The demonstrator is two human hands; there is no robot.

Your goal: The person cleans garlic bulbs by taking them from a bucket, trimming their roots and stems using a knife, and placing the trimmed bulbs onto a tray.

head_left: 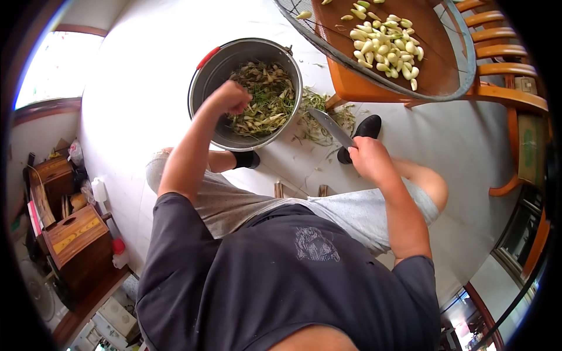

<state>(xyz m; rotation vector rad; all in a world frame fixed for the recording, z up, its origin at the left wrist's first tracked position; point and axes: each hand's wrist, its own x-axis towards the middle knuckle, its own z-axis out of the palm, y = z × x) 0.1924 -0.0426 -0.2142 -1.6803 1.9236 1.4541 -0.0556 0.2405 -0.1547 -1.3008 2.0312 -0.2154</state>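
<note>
My left hand (230, 97) is over the left part of a metal bucket (209, 82), its fingers curled closed. What they hold, if anything, is too small to make out. Green and yellowish plant trimmings (266, 96) lie inside the bucket. Out to the right, my right hand (370, 158) is wrapped round the handle of a knife (332, 127), whose wide blade points up and left toward the bucket's rim. Many peeled, pale garlic-like cloves (389, 47) lie in a round mesh tray (459, 90) at the upper right.
Loose trimmings (319, 120) are scattered on the floor between the bucket and my shoe (368, 126). The tray rests on a wooden chair (351, 82). Another slatted chair (506, 70) stands at the far right. A wooden cabinet (76, 234) is at the left.
</note>
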